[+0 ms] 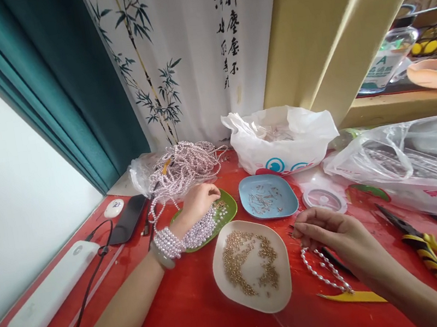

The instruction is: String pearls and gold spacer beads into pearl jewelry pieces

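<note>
My left hand (198, 206) reaches over the green plate (230, 201), thumb and fingers pinched together; whatever is between the fingertips is too small to make out. Strands of lilac pearl beads (168, 243) wrap that wrist, beside a pale bangle (162, 258). More lilac beads and some gold ones lie on the green plate. My right hand (322, 227) is closed at the right of the plates, with a bracelet of white pearl beads (312, 270) hanging from its fingers. Small dark tips poke out by its fingertips. A cream plate (259, 303) with gold beads sits between my hands.
A blue plate (244, 195) holds small metal findings. Behind are a heap of bead strands (189, 162) and a white plastic bag (286, 144). Yellow tweezers (359, 297) and pliers (428, 257) lie right; a phone (128, 222) and white power bank (51, 289) lie left.
</note>
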Available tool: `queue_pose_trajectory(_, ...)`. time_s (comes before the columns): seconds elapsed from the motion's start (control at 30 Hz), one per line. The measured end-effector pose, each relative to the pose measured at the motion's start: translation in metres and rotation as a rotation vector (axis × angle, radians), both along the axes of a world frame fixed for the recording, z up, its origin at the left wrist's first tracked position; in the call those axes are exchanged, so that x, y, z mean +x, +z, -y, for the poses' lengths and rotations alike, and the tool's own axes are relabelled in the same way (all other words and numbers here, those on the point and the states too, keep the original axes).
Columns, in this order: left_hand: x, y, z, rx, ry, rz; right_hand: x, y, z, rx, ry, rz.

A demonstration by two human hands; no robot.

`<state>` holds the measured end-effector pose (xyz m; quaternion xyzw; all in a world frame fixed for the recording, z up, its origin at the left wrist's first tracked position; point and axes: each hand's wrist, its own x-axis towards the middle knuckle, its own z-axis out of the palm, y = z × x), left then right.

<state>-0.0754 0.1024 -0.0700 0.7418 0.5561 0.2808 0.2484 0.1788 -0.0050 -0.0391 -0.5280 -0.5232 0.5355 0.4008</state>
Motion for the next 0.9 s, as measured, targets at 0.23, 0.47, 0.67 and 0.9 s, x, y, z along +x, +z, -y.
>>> queue_pose_trajectory(0.23, 0.045, 0.033, 0.054, -0.479, -0.214, 0.683, -0.006, 0.011, 0.009, 0.152, -0.022, 0.052)
queue_pose_trajectory(0.47, 0.072, 0.034, 0.088, -0.853, -0.205, 1.049, -0.015, 0.019, 0.025, 0.319, -0.019, 0.095)
queue_pose_trajectory(0.67, 0.074, 0.031, 0.089, -0.856, -0.185, 1.073, -0.016, 0.021, 0.027, 0.274, 0.011, 0.118)
queue_pose_trajectory(0.9, 0.078, 0.026, 0.092, -0.861, -0.237, 1.047, -0.016, 0.018, 0.026, 0.227, 0.048, 0.112)
